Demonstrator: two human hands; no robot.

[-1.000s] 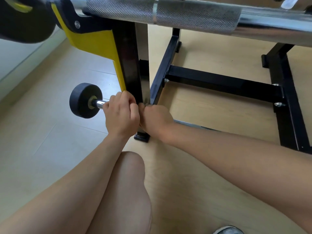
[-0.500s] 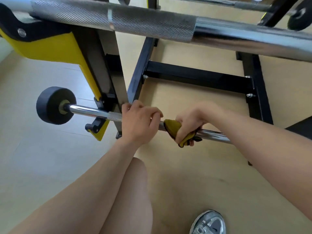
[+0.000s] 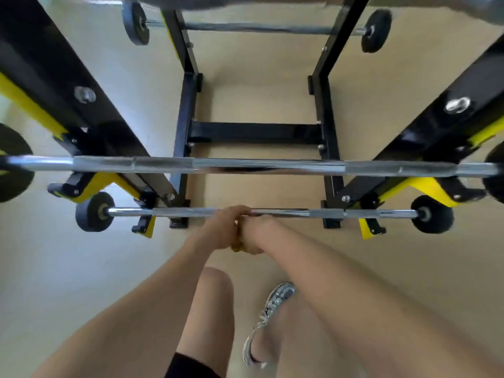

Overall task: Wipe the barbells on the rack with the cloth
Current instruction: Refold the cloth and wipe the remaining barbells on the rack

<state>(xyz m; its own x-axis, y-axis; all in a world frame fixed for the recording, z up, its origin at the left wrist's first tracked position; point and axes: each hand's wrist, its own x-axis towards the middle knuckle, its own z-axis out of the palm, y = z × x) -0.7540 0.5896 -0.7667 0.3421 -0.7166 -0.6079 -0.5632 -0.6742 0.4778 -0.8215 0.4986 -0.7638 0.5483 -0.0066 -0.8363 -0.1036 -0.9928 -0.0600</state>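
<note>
A thin chrome barbell [image 3: 327, 213] with small black end weights lies low on the black and yellow rack [image 3: 436, 137]. My left hand [image 3: 222, 230] grips this bar near its middle. Touching it on the right, my right hand [image 3: 252, 233] grips a yellow cloth [image 3: 236, 246] against the same bar; only a small fold of cloth shows below the fists. A thicker knurled barbell [image 3: 259, 166] rests one level higher, just beyond my hands. A third thin barbell [image 3: 256, 27] sits on the rack's far side.
Black rack feet and a cross brace [image 3: 255, 133] stand on the pale wooden floor beyond the bars. Large black plates [image 3: 12, 165] cap the thicker bar at both edges. My knee [image 3: 215, 296] and a grey shoe [image 3: 272, 309] are below my arms.
The view has pulled back and shifted right, showing the whole rack. Both hands slid right along the low bar to its middle, and my right hand closed up against the left.
</note>
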